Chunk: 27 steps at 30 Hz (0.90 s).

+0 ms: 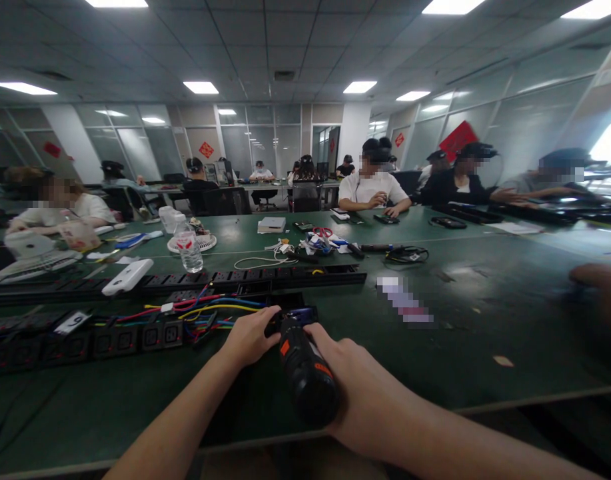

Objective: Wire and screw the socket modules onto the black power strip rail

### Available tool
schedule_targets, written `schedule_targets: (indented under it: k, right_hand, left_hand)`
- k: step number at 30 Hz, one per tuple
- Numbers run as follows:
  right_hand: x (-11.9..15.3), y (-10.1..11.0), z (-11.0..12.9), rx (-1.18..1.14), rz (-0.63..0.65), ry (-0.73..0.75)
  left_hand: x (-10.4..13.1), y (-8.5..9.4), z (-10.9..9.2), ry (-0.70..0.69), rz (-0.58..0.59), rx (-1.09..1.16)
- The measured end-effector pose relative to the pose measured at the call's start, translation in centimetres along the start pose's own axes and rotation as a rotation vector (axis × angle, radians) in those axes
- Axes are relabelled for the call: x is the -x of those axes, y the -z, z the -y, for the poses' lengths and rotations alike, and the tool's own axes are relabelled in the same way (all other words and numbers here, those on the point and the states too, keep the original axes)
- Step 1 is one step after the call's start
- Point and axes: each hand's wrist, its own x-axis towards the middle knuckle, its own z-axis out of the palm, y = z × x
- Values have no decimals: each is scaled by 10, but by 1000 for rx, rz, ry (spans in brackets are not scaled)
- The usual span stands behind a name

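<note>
My right hand [352, 380] is wrapped round a black and orange power tool [308, 373], its front end pointing away from me. At the tool's front end, my left hand [252, 337] pinches something dark at the end of a black power strip; the thing between its fingers is too hidden to name. Red, blue and yellow wires [220, 308] run along the strip up to my left hand. A small dark blue part [304, 315] sits just beyond the tool. Black socket modules [110, 341] with a white number label [72, 323] extend to the left.
A second black strip [335, 275] lies behind, with a white device [128, 277] on it. Beyond are a water bottle [189, 248], red-handled scissors [322, 233] and cables [408, 254]. Several people sit around the green table [465, 347]; a blurred arm is at right.
</note>
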Motion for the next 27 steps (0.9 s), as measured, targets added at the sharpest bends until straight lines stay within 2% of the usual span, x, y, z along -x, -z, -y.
schedule_targets:
  k: [27]
  right_hand:
    - [-1, -3, -6, -3, -24, 10]
  left_hand:
    - [-1, 0, 0, 4, 6, 11]
